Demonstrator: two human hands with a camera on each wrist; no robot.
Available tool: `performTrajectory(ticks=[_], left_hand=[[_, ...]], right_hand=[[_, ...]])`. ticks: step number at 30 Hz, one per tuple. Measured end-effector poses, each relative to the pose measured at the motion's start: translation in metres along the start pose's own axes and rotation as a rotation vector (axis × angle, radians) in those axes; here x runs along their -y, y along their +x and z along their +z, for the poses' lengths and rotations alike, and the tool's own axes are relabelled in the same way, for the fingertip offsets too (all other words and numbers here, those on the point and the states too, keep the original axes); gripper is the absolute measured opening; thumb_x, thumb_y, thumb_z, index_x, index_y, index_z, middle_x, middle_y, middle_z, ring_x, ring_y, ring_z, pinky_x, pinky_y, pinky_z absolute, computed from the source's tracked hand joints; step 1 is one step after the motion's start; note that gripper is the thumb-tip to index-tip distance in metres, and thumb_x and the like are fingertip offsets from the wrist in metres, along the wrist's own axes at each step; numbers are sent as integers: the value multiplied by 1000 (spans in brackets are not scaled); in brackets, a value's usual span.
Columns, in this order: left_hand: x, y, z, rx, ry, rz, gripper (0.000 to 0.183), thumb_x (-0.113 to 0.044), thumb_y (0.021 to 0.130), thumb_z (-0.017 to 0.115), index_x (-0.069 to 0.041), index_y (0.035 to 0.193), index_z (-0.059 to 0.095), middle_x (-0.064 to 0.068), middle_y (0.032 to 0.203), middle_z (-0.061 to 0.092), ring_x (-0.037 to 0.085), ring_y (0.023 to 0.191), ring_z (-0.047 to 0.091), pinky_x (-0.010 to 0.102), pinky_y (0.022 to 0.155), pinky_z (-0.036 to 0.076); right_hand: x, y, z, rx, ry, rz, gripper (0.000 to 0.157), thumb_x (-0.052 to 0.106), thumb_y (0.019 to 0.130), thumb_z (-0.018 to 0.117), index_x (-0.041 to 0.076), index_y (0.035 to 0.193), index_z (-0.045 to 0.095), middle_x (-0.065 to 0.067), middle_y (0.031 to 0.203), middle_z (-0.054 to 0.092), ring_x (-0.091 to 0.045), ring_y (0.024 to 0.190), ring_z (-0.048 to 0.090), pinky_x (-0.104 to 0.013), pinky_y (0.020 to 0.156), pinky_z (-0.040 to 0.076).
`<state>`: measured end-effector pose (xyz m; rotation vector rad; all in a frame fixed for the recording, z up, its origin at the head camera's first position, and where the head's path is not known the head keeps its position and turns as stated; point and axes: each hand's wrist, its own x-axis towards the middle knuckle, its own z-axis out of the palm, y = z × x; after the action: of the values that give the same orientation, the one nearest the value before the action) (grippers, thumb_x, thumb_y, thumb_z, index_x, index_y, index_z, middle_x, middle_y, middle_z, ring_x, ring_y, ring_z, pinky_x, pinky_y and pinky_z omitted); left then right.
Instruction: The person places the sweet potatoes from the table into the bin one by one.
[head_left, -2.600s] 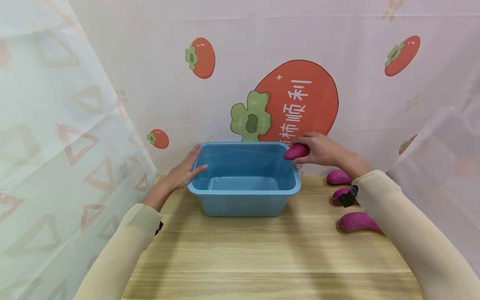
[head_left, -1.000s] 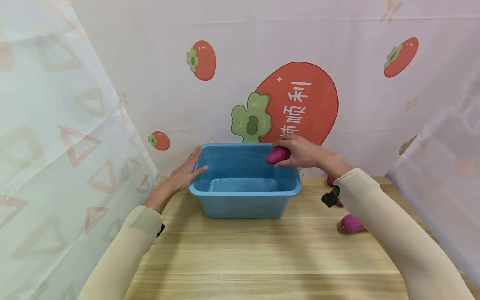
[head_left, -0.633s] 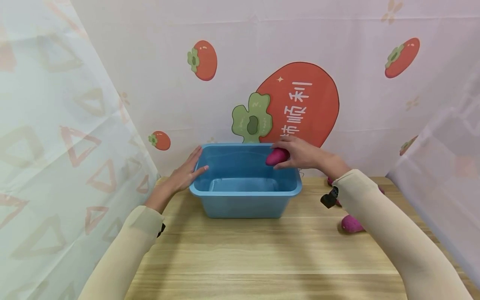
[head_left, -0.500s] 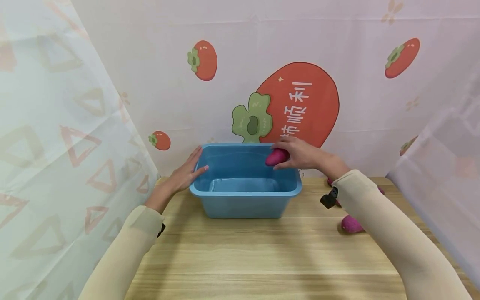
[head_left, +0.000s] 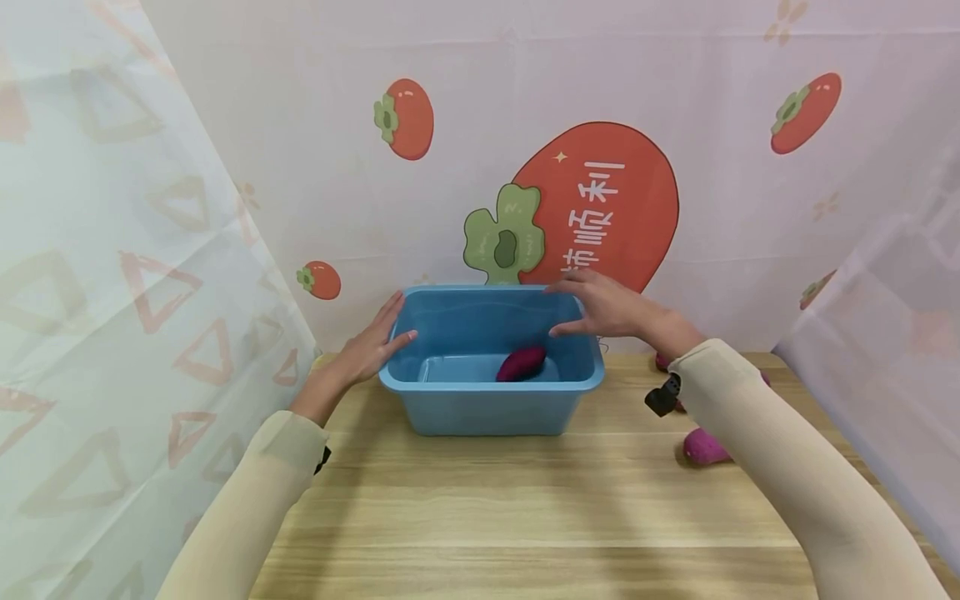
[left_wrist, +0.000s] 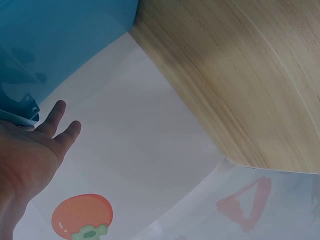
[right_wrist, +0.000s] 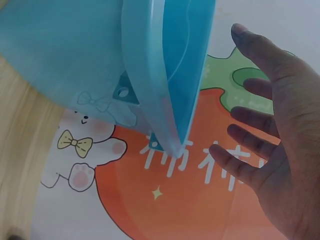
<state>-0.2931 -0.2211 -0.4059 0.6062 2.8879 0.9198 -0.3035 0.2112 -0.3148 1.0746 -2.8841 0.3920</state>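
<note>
A purple sweet potato (head_left: 522, 364) lies on the floor of the blue plastic tub (head_left: 487, 413), towards its right end. Above the tub's right side hovers my right hand (head_left: 606, 305), holding nothing, its thumb and fingers spread apart. The right wrist view shows the same hand (right_wrist: 290, 135) with extended fingers beside the tub's rim (right_wrist: 150, 75). My left hand (head_left: 363, 350) rests on the left rim with straight fingers and the thumb over the inside. In the left wrist view, part of that hand (left_wrist: 27, 155) touches the tub.
More sweet potatoes lie on the wooden table (head_left: 480, 508) at the right; one (head_left: 705, 447) shows its end, the others are mostly hidden behind my right forearm. A cloth backdrop (head_left: 337, 192) with printed persimmons stands close behind the tub, and others flank both sides.
My right hand brought the sweet potato left over the tub, then let it go; it dropped to the tub's floor. My left hand has stayed on the rim.
</note>
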Motion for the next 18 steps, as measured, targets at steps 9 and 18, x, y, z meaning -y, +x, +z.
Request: performTrajectory(ticks=[9,18], left_hand=[[1,1,-1,5,10,6,86,-57,109,40,-16,171,-2,6,179,-6,41,164,5,84,114,21],[-1,0,-1,5,9,1,85,-56,109,40,-16,172,-2,6,179,-6,41,164,5,84,113,23]], right_hand=[[-5,-4,3,-28,0,-5,79,47,85,86,9,148,60,-25,156,51,-46,143,48,-69,107,48],[-9,-13,4,-59,4,-2,80,45,84,88,9,149,59,-22,157,52,-44,145,47,-68,107,48]])
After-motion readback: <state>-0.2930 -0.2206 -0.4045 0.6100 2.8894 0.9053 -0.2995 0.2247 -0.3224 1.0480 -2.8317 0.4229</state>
